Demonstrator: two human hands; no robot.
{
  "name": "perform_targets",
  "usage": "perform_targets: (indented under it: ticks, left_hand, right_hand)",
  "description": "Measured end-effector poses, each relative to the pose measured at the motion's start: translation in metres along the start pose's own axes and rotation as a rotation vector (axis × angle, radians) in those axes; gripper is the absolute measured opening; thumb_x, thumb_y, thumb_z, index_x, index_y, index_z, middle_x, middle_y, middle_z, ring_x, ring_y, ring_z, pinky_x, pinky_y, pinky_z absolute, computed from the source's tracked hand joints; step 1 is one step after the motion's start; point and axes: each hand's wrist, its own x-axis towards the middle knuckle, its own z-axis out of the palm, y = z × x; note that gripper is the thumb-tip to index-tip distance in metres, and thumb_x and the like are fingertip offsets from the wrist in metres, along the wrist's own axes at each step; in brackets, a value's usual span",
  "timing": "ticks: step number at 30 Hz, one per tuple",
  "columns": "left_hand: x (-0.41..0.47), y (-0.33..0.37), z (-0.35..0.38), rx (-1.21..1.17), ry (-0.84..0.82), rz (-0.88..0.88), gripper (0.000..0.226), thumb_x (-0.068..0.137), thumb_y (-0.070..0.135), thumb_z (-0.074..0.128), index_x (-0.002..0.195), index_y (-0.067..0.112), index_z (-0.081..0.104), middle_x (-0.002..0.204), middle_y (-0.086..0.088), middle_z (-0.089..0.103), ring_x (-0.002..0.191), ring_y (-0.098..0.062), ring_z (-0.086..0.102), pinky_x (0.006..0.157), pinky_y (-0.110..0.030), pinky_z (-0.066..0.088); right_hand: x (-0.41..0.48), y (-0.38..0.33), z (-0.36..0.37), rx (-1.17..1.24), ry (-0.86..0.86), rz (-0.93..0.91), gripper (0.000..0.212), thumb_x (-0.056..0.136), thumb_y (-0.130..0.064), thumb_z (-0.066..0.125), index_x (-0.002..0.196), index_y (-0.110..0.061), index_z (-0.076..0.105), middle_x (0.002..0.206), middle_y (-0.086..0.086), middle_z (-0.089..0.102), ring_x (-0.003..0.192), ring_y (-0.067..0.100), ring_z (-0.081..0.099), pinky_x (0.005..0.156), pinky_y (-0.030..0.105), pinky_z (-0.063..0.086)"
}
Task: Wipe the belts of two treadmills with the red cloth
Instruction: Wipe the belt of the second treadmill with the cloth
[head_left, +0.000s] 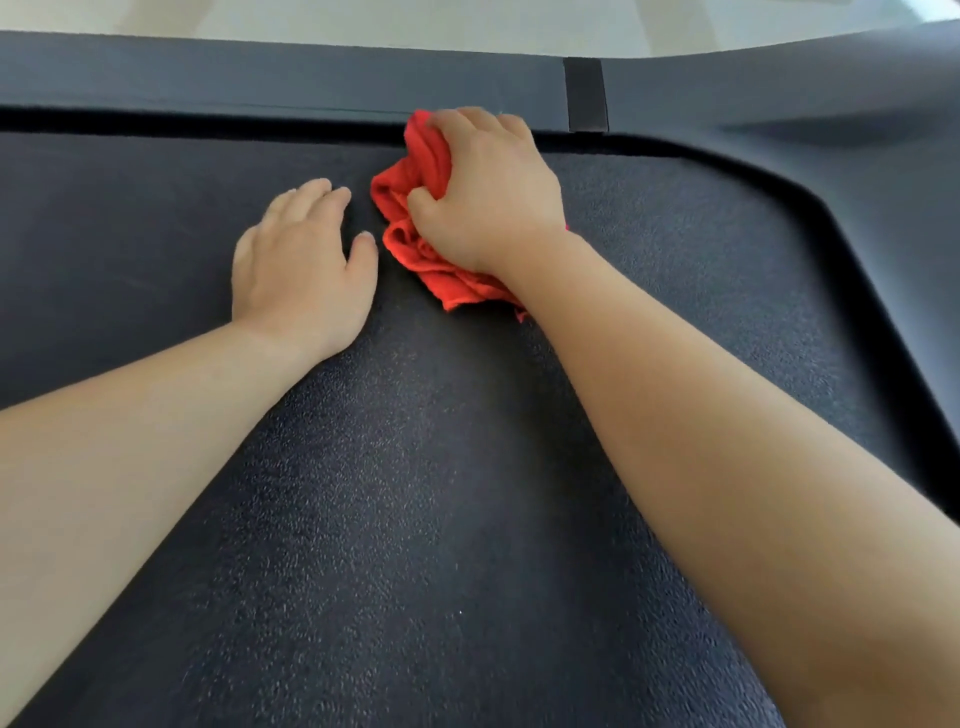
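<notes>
Tightly curled right fingers (467, 122) around red cloth (415, 249).

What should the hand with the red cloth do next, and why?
Probably drag the red cloth back toward the body along the belt. The right hand has it bunched at the belt's far edge, against the side rail; the left hand lies flat beside it.

Crumpled red cloth (415, 208) bunched on dark textured treadmill belt (441, 493), near its far edge
</notes>
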Motion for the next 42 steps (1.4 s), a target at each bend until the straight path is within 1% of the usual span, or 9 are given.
perform_targets:
  ticks: [6,11,14,18,23,29,32,35,42]
  left_hand:
    - [0.0,0.0,-0.001,-0.038,0.01,-0.018,0.056,0.092,0.044,0.043,0.14,0.015,0.038,0.152,-0.002,0.031,0.141,-0.021,0.023,0.112,-0.043,0.019]
    - [0.001,0.0,-0.001,-0.05,0.004,-0.015,0.057,0.092,0.044,0.043,0.139,0.013,0.04,0.151,-0.003,0.032,0.14,-0.021,0.025,0.112,-0.042,0.02]
    - [-0.01,0.004,-0.007,-0.079,-0.045,0.05,0.055,0.094,0.042,0.041,0.141,0.013,0.039,0.153,-0.002,0.03,0.141,-0.022,0.022,0.114,-0.039,0.018]
    - [-0.054,0.023,-0.012,-0.01,-0.17,0.145,0.063,0.094,0.048,0.035,0.146,0.013,0.026,0.157,-0.003,0.018,0.144,-0.025,0.013,0.116,-0.043,0.013]
    - [-0.126,0.047,-0.015,-0.009,-0.19,0.265,0.067,0.092,0.05,0.033,0.147,0.013,0.023,0.157,-0.003,0.015,0.145,-0.024,0.009,0.116,-0.045,0.01]
    - [-0.125,0.058,-0.017,-0.047,-0.203,0.257,0.062,0.093,0.047,0.037,0.146,0.017,0.027,0.156,0.004,0.019,0.144,-0.021,0.011,0.115,-0.045,0.009]
    - [-0.105,0.059,-0.013,-0.063,-0.221,0.3,0.058,0.094,0.045,0.036,0.146,0.02,0.028,0.156,0.005,0.02,0.144,-0.017,0.012,0.114,-0.047,0.008]
    - [-0.067,0.06,-0.004,-0.043,-0.213,0.329,0.056,0.095,0.042,0.036,0.146,0.02,0.028,0.156,0.003,0.021,0.144,-0.017,0.014,0.114,-0.05,0.01]
    - [0.023,0.066,0.019,-0.029,-0.141,0.176,0.052,0.097,0.039,0.034,0.143,0.014,0.033,0.154,-0.008,0.025,0.142,-0.025,0.021,0.115,-0.047,0.017]
  right_hand:
    - [-0.027,0.0,-0.01,-0.016,-0.035,-0.007,0.052,0.08,-0.037,0.051,0.128,-0.018,0.047,0.132,-0.002,0.048,0.123,0.022,0.038,0.096,0.043,0.043]
    - [-0.103,0.013,-0.035,-0.02,-0.08,-0.028,0.058,0.081,-0.034,0.052,0.134,-0.015,0.043,0.139,0.0,0.043,0.126,0.025,0.035,0.1,0.046,0.04]
    - [-0.164,0.018,-0.055,-0.03,-0.068,0.013,0.06,0.081,-0.033,0.053,0.137,-0.015,0.041,0.144,0.0,0.04,0.13,0.025,0.033,0.102,0.048,0.038]
    - [-0.236,0.011,-0.074,-0.028,-0.044,0.101,0.062,0.079,-0.034,0.048,0.137,-0.014,0.041,0.144,0.0,0.039,0.132,0.025,0.032,0.102,0.049,0.037]
    - [-0.289,0.006,-0.083,-0.042,0.0,0.136,0.063,0.075,-0.037,0.045,0.134,-0.015,0.044,0.141,-0.001,0.043,0.129,0.025,0.036,0.098,0.05,0.041]
    - [-0.265,0.012,-0.08,-0.04,0.043,0.165,0.061,0.076,-0.038,0.049,0.133,-0.018,0.046,0.141,-0.004,0.044,0.128,0.026,0.036,0.099,0.047,0.041]
    - [-0.231,0.02,-0.071,-0.024,0.064,0.17,0.059,0.078,-0.035,0.055,0.134,-0.018,0.046,0.141,-0.003,0.044,0.128,0.026,0.036,0.1,0.046,0.04]
    - [-0.191,0.031,-0.063,-0.012,0.082,0.149,0.058,0.078,-0.035,0.056,0.132,-0.018,0.047,0.139,-0.004,0.046,0.127,0.026,0.037,0.098,0.045,0.041]
    - [-0.109,0.056,-0.047,0.036,0.105,0.127,0.052,0.079,-0.036,0.056,0.127,-0.02,0.049,0.133,-0.006,0.049,0.124,0.022,0.037,0.091,0.041,0.043]
